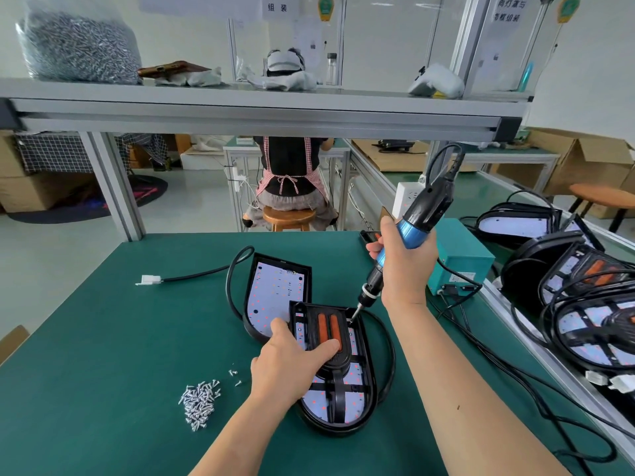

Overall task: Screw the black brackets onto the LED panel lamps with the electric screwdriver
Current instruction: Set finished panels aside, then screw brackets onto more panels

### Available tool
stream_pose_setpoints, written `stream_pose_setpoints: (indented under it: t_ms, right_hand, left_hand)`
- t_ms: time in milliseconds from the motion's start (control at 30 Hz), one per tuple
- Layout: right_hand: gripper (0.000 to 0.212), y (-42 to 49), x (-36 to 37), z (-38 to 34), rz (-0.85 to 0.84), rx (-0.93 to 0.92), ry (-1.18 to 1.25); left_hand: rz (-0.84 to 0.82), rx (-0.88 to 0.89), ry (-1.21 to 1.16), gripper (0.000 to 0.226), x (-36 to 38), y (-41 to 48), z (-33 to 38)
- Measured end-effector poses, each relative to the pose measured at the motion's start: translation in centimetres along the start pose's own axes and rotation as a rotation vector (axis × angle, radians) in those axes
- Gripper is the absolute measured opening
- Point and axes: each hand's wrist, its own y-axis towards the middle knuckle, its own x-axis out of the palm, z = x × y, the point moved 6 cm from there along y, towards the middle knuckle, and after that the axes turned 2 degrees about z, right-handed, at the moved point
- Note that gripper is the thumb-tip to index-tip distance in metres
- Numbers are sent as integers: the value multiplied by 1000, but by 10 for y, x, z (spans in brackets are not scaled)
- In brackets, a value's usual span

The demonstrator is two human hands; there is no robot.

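A black LED panel lamp (pixel 357 412) lies on the green table in front of me, with a black bracket (pixel 331 338) carrying two orange strips laid over its white LED board. My left hand (pixel 287 367) presses down on the bracket, thumb across its lower end. My right hand (pixel 405 259) grips the blue and black electric screwdriver (pixel 417 214), tilted, its bit touching the bracket's upper right corner. A second lamp (pixel 275 293) without a bracket lies just behind, partly under the first. A pile of small silver screws (pixel 199 403) sits left of my left forearm.
A teal power box (pixel 462 259) stands behind my right hand, cables trailing across the table. Several lamps with brackets (pixel 584 304) are stacked on the conveyor at right. A white connector (pixel 148 280) ends the second lamp's cable. A person sits on a stool beyond the table.
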Motion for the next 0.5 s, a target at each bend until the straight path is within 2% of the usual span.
stream_pose_setpoints:
  t_ms: [200,500]
  right_hand:
    - [25,-7,10,4,-88,-64,-119]
    - [21,3,6,12,-53,-44,-115]
  left_hand:
    - [-10,-3,-1,62,3,0,3]
    - [-9,4,7,62,5,3,1]
